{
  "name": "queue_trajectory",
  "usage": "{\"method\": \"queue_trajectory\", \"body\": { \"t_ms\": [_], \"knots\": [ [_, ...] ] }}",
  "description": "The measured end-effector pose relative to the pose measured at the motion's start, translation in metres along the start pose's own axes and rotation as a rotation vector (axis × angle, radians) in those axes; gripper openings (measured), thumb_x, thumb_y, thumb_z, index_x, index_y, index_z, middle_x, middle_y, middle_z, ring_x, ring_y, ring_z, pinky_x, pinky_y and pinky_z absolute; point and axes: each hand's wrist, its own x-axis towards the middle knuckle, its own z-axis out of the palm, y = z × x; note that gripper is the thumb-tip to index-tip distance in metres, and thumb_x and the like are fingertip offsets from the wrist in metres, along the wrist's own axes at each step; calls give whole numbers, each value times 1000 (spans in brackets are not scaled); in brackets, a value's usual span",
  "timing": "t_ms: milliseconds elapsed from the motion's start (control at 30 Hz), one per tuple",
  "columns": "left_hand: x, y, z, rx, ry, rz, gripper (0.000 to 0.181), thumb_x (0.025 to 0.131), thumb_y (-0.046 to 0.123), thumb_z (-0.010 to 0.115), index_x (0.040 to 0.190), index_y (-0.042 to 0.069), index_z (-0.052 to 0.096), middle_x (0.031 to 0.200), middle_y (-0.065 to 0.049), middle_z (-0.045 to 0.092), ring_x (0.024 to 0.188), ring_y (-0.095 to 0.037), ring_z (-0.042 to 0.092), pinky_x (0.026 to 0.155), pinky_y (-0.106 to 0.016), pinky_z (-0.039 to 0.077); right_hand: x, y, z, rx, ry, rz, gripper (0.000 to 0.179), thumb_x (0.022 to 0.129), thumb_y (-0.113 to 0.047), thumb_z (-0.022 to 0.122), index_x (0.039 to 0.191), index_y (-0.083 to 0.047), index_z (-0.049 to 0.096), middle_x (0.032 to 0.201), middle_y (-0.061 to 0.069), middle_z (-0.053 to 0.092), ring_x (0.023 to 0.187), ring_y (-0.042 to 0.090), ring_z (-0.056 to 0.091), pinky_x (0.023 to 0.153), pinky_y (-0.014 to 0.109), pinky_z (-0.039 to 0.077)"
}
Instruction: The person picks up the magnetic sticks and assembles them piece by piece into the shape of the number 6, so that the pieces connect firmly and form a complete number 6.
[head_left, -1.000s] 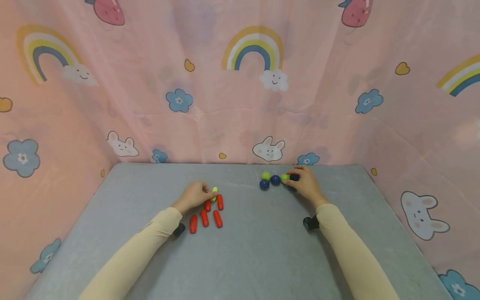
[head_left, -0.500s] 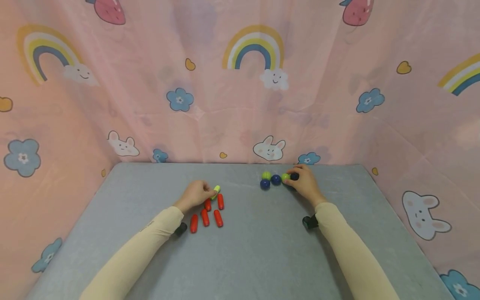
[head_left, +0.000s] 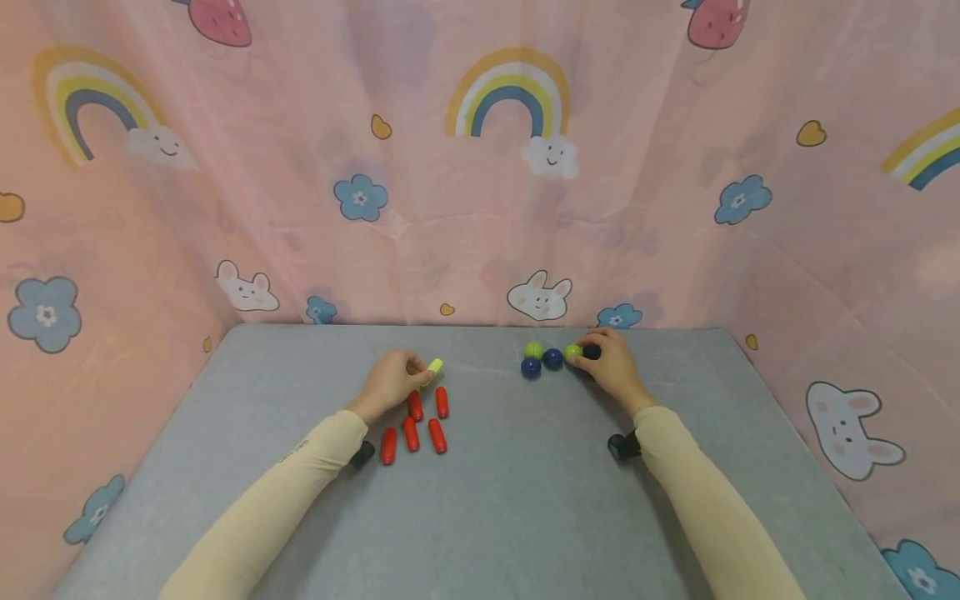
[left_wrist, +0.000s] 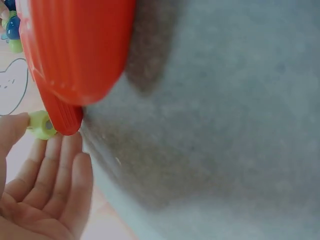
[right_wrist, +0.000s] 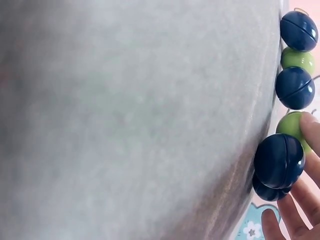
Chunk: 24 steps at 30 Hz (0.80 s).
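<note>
In the head view my left hand (head_left: 392, 385) pinches a small yellow-green capsule-shaped piece (head_left: 434, 367) between thumb and finger, tilted just beyond several red ridged capsule-shaped pieces (head_left: 437, 436). The left wrist view shows one end of the yellow-green piece (left_wrist: 42, 125), with a small hole, at the thumb tip; the other fingers are extended. Near the table's back edge, my right hand (head_left: 613, 367) holds a green ball (head_left: 572, 352), its thumb on the ball in the right wrist view. Dark blue balls (right_wrist: 280, 161) lie right by its fingers, partly hidden in the head view.
Left of the right hand sit another green ball (head_left: 533, 350) and two dark blue balls (head_left: 552, 359), close together. A grey table (head_left: 495, 508) reaches back to a pink patterned curtain (head_left: 450, 242). Dark wrist cameras (head_left: 622, 447) hang below both sleeves.
The left hand has shifted slightly up and away from the red pieces. Its yellow-green piece has moved with it and tilted to the right. The right hand has stayed almost still.
</note>
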Motion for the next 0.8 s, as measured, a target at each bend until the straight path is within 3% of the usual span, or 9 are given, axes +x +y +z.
{"method": "queue_trajectory", "body": {
  "t_ms": [100, 367, 533, 800],
  "knots": [
    [-1, 3, -1, -8, 22, 46, 20, 90, 25, 73, 100, 7, 71, 91, -7, 72, 78, -17, 62, 71, -29, 53, -2, -1, -1, 4, 9, -3, 37, 87, -21, 76, 116, 2, 67, 137, 24, 52, 136, 45, 41, 115, 61, 30],
    [-6, 13, 3, -115, -20, 132, 18, 91, 23, 73, 109, 21, 72, 101, 2, 71, 90, -16, 64, 83, -34, 56, -9, -8, -7, -4, 12, -41, 37, 86, -22, 78, 115, -1, 69, 134, 23, 56, 134, 45, 42, 115, 62, 28],
    [-5, 22, 8, -81, -11, 199, 16, 89, 21, 75, 105, 20, 74, 96, 1, 72, 85, -13, 63, 79, -31, 55, -16, -13, -11, 19, 9, -97, 36, 85, -20, 79, 115, -3, 70, 121, 19, 68, 122, 40, 54, 109, 59, 37],
    [-9, 43, 16, -32, -24, 301, 18, 87, 15, 77, 105, 15, 76, 97, -2, 74, 82, -12, 66, 77, -28, 56, -34, -26, -15, 60, -35, -125, 37, 86, -23, 78, 118, -7, 69, 117, 14, 71, 112, 33, 64, 101, 54, 48]
  ]
}}
